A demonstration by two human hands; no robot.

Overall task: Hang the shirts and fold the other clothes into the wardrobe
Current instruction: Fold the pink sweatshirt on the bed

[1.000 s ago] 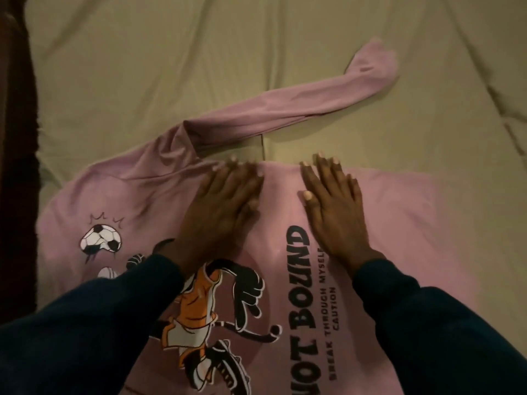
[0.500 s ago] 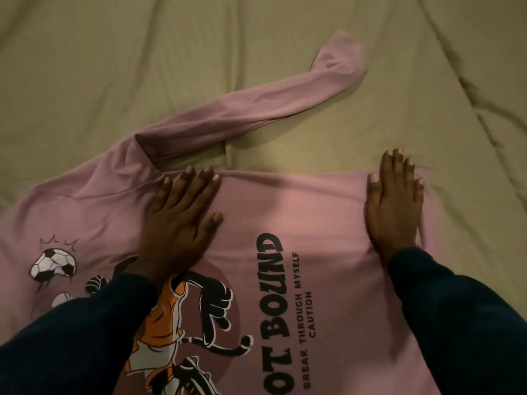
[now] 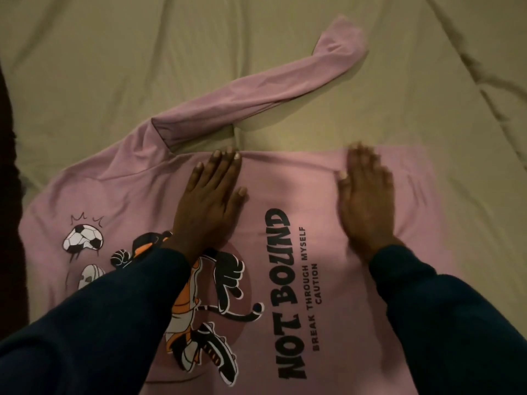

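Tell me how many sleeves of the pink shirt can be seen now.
1. One sleeve of the pink shirt stretches over the bedsheet, beyond the hands. The other sleeve may be hidden.

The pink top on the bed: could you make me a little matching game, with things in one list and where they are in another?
Things:
1. left hand
2. right hand
3. long sleeve
4. football print

Places:
A. stretched across the bed sheet, beyond the hands
B. flat on the pink top, right of the lettering
C. far left of the top
D. flat on the top, above the cartoon player

Pairs: 1-D, 2-B, 3-A, 4-C
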